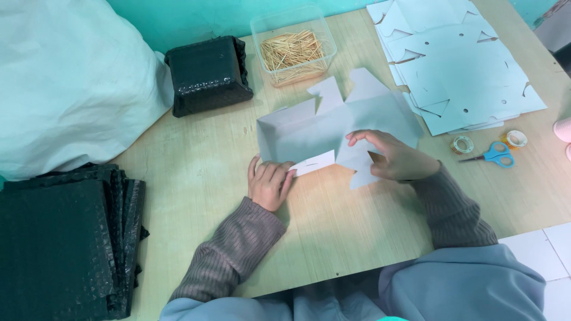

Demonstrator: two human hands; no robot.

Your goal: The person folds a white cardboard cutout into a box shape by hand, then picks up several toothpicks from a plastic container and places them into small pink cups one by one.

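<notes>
scanning from my left edge, i see a stack of black padded mailers [59, 244] lying on the wooden bench [196, 172], under a big pale sack [65, 77]. further along sits one stuffed black mailer [207, 74], and behind it to the right a clear tub of wooden sticks [292, 50].

at centre lies the pale blue die-cut cardboard box blank [333, 128], partly folded, its flaps sticking up toward the tub. the left hand [269, 183] rests curled on the bench at the blank's lower left corner, fingers pinching a small white flap [314, 162]. the right hand [395, 157] presses down on the blank's lower right part, fingers bent over a fold (i cannot tell how much it grips).

to the right, a pile of flat blanks [464, 65] is spread out, and just below it lie two small tape rolls [462, 144] and blue-handled scissors [493, 154].
</notes>
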